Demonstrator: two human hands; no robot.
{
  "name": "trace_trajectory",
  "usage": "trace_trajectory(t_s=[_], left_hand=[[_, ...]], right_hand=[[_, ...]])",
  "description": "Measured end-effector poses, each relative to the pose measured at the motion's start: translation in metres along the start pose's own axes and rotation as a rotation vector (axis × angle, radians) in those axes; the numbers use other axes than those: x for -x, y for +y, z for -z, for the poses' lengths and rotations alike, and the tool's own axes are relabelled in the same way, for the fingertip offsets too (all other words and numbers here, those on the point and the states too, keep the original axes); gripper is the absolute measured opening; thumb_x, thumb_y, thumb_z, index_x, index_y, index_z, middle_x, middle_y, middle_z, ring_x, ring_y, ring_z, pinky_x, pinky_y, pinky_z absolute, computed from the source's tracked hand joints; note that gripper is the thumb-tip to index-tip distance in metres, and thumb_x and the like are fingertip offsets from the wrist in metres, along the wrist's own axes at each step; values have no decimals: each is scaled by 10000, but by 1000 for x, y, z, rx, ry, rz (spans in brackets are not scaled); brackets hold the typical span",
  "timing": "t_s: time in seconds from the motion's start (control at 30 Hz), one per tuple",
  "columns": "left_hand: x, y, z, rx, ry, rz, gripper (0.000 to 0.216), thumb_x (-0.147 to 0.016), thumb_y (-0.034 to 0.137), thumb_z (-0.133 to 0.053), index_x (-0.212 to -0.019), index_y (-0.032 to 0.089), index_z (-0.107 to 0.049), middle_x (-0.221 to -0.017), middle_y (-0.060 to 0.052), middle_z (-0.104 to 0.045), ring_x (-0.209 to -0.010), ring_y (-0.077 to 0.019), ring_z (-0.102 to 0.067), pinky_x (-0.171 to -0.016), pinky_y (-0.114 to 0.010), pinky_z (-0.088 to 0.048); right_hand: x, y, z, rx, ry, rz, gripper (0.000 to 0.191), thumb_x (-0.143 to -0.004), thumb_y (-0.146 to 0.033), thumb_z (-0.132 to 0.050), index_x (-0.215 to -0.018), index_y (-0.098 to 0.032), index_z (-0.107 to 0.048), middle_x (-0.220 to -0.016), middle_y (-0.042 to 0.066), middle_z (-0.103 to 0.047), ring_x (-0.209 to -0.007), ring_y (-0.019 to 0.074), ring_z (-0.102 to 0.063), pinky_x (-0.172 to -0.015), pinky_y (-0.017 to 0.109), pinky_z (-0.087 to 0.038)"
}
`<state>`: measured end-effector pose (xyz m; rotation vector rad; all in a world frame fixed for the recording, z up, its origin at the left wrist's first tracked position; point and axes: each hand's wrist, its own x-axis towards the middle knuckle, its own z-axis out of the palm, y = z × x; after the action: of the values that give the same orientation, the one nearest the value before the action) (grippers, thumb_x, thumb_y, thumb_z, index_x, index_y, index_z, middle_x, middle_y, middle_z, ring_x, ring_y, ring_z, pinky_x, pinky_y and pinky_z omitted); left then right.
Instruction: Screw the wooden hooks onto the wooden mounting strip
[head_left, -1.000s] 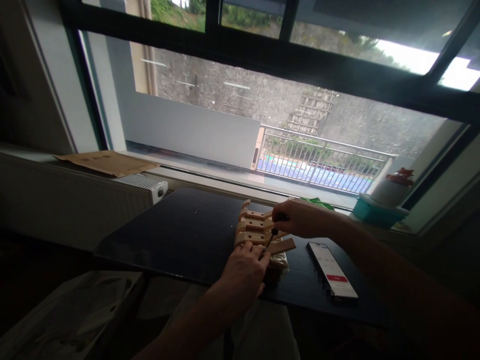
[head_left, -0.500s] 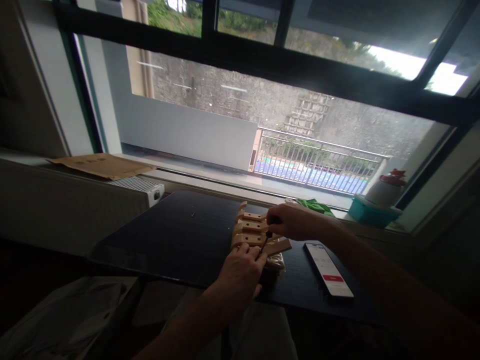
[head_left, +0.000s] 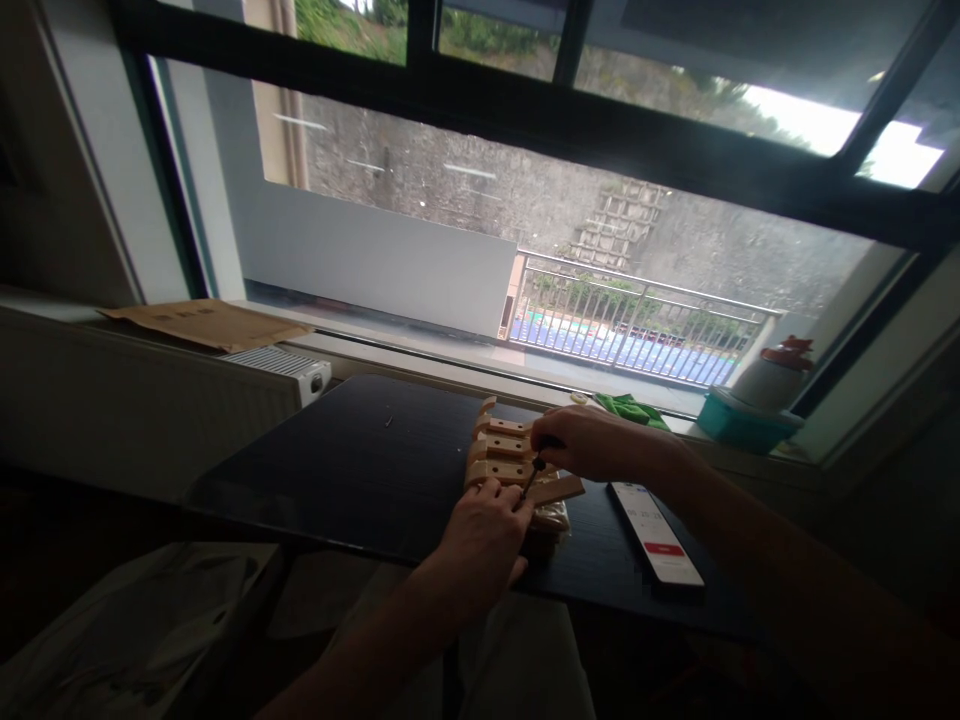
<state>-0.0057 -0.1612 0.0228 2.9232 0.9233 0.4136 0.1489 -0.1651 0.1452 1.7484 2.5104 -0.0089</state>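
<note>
A light wooden slatted piece (head_left: 499, 443) with drilled holes lies near the front of the dark table (head_left: 322, 470). My right hand (head_left: 574, 440) is closed around the handle of a screwdriver (head_left: 534, 474), whose shaft slants down towards my left fingers. My left hand (head_left: 486, 525) grips the near end of the wooden piece, fingers on top, thumb lower at the side. The screwdriver's tip is hidden by those fingers. A wooden slat (head_left: 561, 489) juts out to the right, above something in clear plastic wrap (head_left: 553, 518).
A phone (head_left: 656, 535) with a timer lies right of the wood. A small screw (head_left: 388, 421) rests on the table's left part. On the sill are a green cloth (head_left: 631, 409), a teal box (head_left: 746, 420) and a bottle (head_left: 772, 375). A brown envelope (head_left: 206, 322) lies by the radiator (head_left: 247, 400).
Both hands stay at the wooden piece, with the screwdriver almost in the same place. The view has shifted very slightly.
</note>
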Motion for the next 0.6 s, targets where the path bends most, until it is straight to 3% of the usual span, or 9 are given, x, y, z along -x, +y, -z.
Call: trace_trajectory(t_s=[0.3, 0.5, 0.6], left_hand=[[2, 2, 3, 23, -11, 6, 464, -718, 330, -644, -1148, 169, -580, -1114, -94, -584, -1039, -284, -490, -905, -394, -400], [2, -1, 4, 24, 0, -14, 539, -720, 332, -641, -1228, 188, -533, -1131, -92, -588, -1040, -285, -496, -899, -398, -408], [2, -1, 5, 28, -3, -9, 537, -721, 334, -643, -1225, 185, -536, -1154, -95, -580, -1060, -288, -488, -912, -395, -401]], right_hand=[[-9, -6, -4, 42, -12, -108, 253, -839, -354, -457, -819, -178, -637, -772, 54, -654, -627, 142, -536, -517, 245, -320], [-5, -9, 9, 36, -54, -127, 301, -817, -399, -506, -1047, -234, -607, -871, 29, -675, -660, 151, -566, -498, 233, -337], [-2, -5, 11, 21, -61, -94, 227, -824, -351, -497, -975, -255, -638, -870, 6, -674, -665, 136, -566, -510, 222, -345]])
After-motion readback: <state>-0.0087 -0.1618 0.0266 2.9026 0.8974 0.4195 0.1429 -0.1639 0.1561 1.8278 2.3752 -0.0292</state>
